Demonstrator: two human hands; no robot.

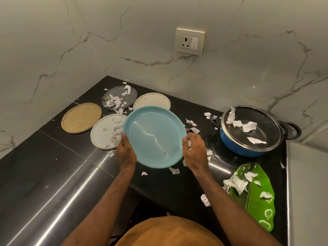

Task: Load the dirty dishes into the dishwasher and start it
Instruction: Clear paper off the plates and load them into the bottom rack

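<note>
Our left grip [125,150] and right grip [195,151] clasp the blue plate [154,137] over a glossy black bench [53,166] strewn with paper scraps [174,170], cornered by marble walls [142,23].

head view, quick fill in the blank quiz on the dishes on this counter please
The left hand and right hand hold a ____ plate by its rim.
Torn ____ lies on the pot lid.
The leaf-shaped dish is ____.
Missing words: blue; paper; green.
</note>
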